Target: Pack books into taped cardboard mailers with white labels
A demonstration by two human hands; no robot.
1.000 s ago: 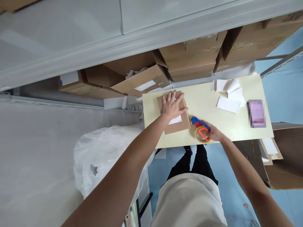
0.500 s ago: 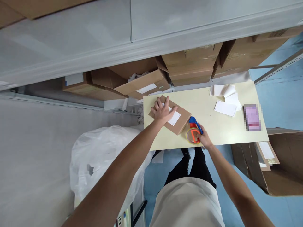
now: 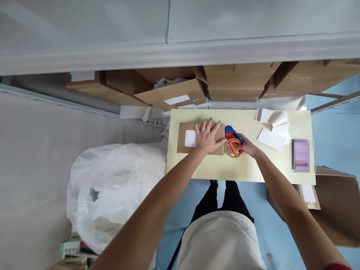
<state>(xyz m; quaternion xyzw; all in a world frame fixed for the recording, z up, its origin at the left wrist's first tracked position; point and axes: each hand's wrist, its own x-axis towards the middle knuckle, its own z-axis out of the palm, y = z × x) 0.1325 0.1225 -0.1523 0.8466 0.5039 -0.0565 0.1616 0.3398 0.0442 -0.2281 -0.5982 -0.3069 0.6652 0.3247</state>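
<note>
A flat brown cardboard parcel (image 3: 184,131) with a white label (image 3: 190,138) lies on the pale yellow table (image 3: 242,167). My left hand (image 3: 207,136) rests flat on the parcel's right half, fingers spread. Against the parcel's right end sits a red and blue tape dispenser (image 3: 233,142) with a roll of clear tape, and my right hand (image 3: 249,147) is closed around its handle.
Loose white paper slips (image 3: 271,126) and a blurred purple item (image 3: 301,154) lie on the table's right side. Open cardboard boxes (image 3: 174,92) stand behind the table, another box (image 3: 337,210) at the lower right. A white plastic bag (image 3: 112,187) bulges to the left.
The parcel has been turned from a slant to lie square along the table. My right hand has carried the tape dispenser up from the table's near edge to the parcel's right end.
</note>
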